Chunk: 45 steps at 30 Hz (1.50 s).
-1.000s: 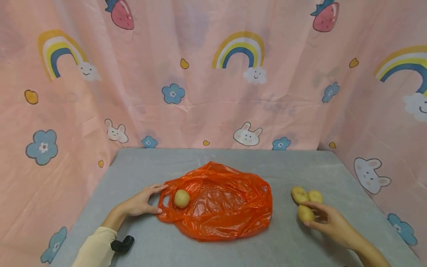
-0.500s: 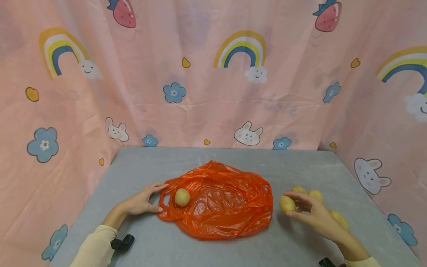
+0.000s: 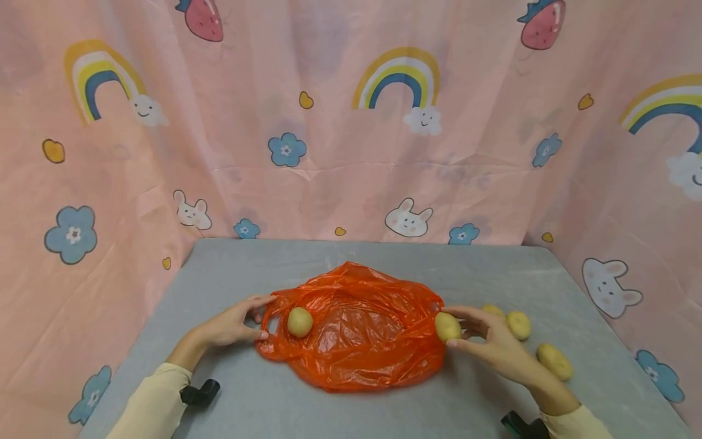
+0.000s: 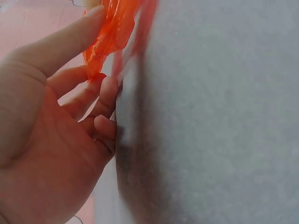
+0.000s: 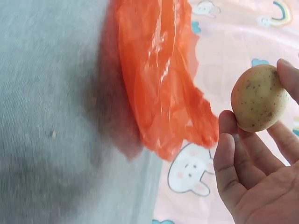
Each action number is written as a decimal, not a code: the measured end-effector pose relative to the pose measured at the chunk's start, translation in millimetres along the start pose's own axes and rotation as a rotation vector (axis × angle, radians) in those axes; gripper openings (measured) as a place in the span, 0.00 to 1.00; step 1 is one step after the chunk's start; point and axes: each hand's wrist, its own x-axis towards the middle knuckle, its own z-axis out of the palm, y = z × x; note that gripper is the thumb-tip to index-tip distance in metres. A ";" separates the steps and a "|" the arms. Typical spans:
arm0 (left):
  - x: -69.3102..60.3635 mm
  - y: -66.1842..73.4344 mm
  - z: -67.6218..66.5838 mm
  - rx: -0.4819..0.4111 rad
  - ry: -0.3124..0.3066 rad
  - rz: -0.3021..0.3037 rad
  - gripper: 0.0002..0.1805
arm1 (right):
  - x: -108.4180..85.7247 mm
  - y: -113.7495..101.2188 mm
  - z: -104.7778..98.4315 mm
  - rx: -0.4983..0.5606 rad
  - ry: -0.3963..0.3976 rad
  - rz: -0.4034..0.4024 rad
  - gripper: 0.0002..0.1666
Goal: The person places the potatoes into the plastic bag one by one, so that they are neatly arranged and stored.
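Observation:
An orange plastic bag (image 3: 356,329) lies spread with its mouth open on the grey table. One potato (image 3: 300,322) rests at the bag's left side, near the handle loop. My left hand (image 3: 230,323) holds the bag's left edge by that loop, its thumb and fingers on the film; in the left wrist view the fingers (image 4: 105,98) bend beside the orange plastic. Over the bag's right edge, my right hand (image 3: 490,341) pinches another potato (image 5: 259,98) between thumb and fingertips. The right wrist view shows this speckled potato apart from the bag's side.
To the right of the bag lie more potatoes: one potato (image 3: 518,325) beside a partly hidden potato (image 3: 493,310), and a longer potato (image 3: 555,361) behind the right wrist. A pink patterned curtain (image 3: 329,195) hangs around the table (image 3: 263,402).
My right hand has carried its potato leftward from the group of potatoes to the bag's right edge. The longer potato behind the wrist has come into sight. My left hand stays at the handle.

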 end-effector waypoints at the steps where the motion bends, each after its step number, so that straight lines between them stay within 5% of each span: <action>1: 0.2 0.5 -0.2 -0.006 -0.004 -0.001 0.43 | 0.8 -0.1 1.6 0.012 0.001 -0.009 0.27; 17: 1.3 -4.5 1.8 0.048 -0.043 -0.015 0.46 | 26.6 -17.3 48.0 0.183 0.006 -0.068 0.27; 26: -1.5 -5.2 1.4 -0.025 -0.040 -0.033 0.45 | 43.8 -26.5 75.1 0.219 -0.052 -0.026 0.27; 45: -2.6 -3.4 3.4 0.055 -0.036 0.003 0.46 | 68.2 -50.5 132.4 0.350 -0.171 0.101 0.30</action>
